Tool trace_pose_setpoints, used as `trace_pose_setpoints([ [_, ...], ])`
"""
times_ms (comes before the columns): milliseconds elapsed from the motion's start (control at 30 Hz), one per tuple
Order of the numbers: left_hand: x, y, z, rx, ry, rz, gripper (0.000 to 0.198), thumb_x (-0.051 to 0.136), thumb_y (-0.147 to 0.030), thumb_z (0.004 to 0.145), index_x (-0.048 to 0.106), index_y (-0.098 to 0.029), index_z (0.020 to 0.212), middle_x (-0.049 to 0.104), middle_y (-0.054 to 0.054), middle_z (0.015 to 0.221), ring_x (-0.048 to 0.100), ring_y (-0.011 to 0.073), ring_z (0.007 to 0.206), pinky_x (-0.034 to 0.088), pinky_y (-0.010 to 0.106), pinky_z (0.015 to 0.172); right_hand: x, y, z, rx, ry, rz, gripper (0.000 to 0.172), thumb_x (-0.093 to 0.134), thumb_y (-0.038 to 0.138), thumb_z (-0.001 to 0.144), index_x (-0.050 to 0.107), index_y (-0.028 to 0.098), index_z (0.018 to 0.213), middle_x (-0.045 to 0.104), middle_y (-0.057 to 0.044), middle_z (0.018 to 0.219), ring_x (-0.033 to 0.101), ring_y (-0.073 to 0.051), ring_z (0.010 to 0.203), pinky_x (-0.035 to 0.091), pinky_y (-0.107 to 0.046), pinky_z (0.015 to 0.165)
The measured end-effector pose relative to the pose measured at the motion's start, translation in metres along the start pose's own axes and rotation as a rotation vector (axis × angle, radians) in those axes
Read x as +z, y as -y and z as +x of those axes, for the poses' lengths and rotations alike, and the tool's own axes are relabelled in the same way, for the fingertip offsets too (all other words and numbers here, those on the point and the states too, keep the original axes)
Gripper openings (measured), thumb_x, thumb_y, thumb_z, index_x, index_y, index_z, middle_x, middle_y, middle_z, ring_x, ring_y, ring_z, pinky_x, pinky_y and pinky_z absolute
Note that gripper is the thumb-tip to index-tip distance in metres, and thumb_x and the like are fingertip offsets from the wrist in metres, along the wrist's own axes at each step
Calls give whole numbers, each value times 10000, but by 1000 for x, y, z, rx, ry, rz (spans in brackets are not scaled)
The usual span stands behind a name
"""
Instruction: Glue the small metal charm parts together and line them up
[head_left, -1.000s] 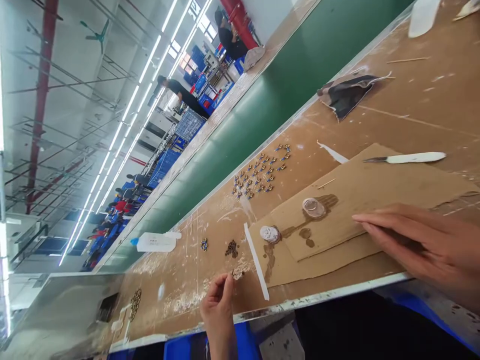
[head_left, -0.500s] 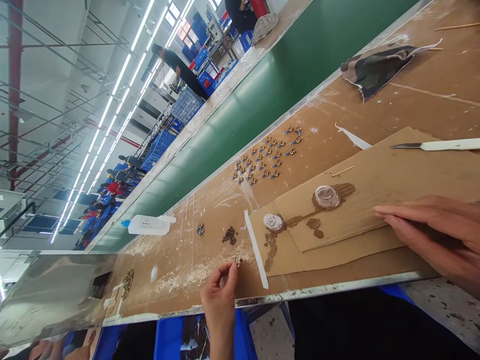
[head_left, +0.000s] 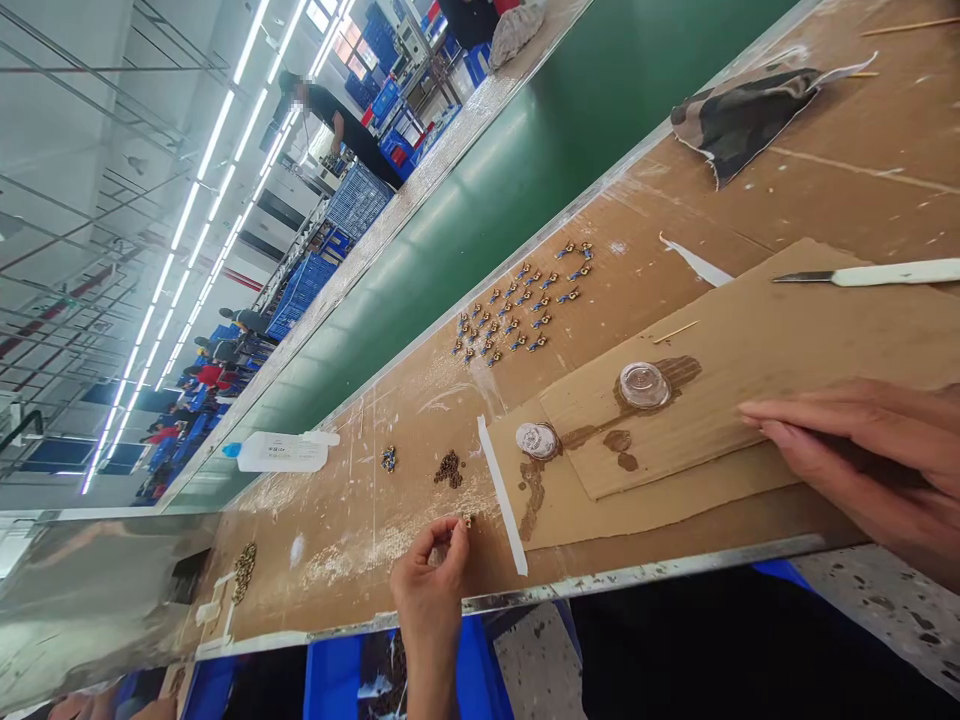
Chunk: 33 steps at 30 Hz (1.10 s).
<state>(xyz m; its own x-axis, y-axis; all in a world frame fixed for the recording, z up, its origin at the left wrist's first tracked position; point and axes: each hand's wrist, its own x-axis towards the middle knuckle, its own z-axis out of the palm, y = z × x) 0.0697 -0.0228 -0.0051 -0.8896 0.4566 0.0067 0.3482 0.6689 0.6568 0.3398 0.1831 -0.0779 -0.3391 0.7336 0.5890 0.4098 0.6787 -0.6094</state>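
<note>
My left hand (head_left: 435, 565) is at the bench's near side, thumb and forefinger pinched on a tiny dark brown piece (head_left: 469, 520). Just beyond it lies a small heap of similar brown pieces (head_left: 450, 468). My right hand (head_left: 874, 440) hovers above a cardboard sheet (head_left: 757, 330), its thumb and index finger pressed together; whatever is between them is hidden. Two small round clear dishes sit on the cardboard: one (head_left: 643, 385) with wet stains around it, the other (head_left: 537, 440) with whitish contents. Many tiny blue-and-gold figures (head_left: 517, 310) stand in loose rows farther back.
A craft knife (head_left: 862, 274) and a toothpick (head_left: 675, 332) rest on the cardboard. A camouflage cloth (head_left: 742, 120) lies at the back right. On the left are a white bottle (head_left: 283, 452) and a gold-coloured heap (head_left: 244, 572). Behind runs a green conveyor belt (head_left: 480, 220).
The whole view has shifted slightly, moving the scene a little left and up. Both hands keep nearly the same pose and place over the bench.
</note>
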Motion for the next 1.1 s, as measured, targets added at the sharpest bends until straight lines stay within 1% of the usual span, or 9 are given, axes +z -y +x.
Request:
trace_pose_setpoints([
  [167, 1, 3, 2, -6, 4, 14, 349, 730, -509, 626, 727, -177, 731, 702, 40, 728, 619, 173, 705, 477, 270, 706, -1, 1, 3, -34, 21, 24, 180, 514, 331, 905, 646, 255, 1002, 701, 17, 958, 661, -141, 840, 501, -297, 812],
  [400, 0, 0, 4, 9, 20, 69, 313, 724, -481, 641, 728, -181, 732, 713, 47, 728, 639, 190, 706, 493, 289, 713, 0, 1, 4, -65, -1, 10, 161, 531, 290, 898, 644, 246, 1005, 701, 6, 944, 660, -144, 827, 509, -295, 818],
  [567, 0, -3, 5, 10, 25, 100, 300, 715, -478, 641, 727, -187, 715, 710, 41, 704, 640, 185, 681, 491, 278, 684, 2, 0, 0, -34, 1, 35, 162, 548, 278, 889, 647, 251, 1014, 700, 9, 961, 660, -148, 859, 512, -301, 834],
  [700, 1, -4, 5, 18, 28, 135, 309, 698, -481, 652, 724, -181, 719, 707, 46, 706, 638, 194, 679, 485, 286, 677, 0, 1, 1, -53, 12, 21, 176, 543, 276, 894, 641, 236, 1035, 693, 2, 974, 657, -145, 865, 511, -298, 844],
  [867, 0, -5, 6, 18, 45, 182, 322, 684, -497, 659, 717, -183, 724, 706, 46, 705, 642, 197, 674, 484, 279, 664, -2, 3, 5, -102, 1, -34, 179, 524, 251, 907, 623, 221, 1053, 688, -10, 932, 655, -142, 811, 522, -296, 818],
  [1000, 0, -5, 9, 36, 44, 221, 319, 671, -502, 658, 714, -190, 706, 707, 42, 706, 642, 193, 674, 482, 271, 652, -2, 3, 5, -112, -7, -39, 186, 532, 248, 905, 620, 218, 1066, 685, -11, 940, 653, -140, 819, 511, -280, 797],
  [1100, 0, -5, 11, 37, 65, 235, 313, 668, -500, 666, 715, -193, 710, 712, 40, 723, 647, 195, 694, 486, 270, 659, -3, 4, 6, -120, -11, -35, 169, 523, 233, 908, 620, 217, 1046, 686, 0, 924, 646, -121, 814, 494, -251, 752],
])
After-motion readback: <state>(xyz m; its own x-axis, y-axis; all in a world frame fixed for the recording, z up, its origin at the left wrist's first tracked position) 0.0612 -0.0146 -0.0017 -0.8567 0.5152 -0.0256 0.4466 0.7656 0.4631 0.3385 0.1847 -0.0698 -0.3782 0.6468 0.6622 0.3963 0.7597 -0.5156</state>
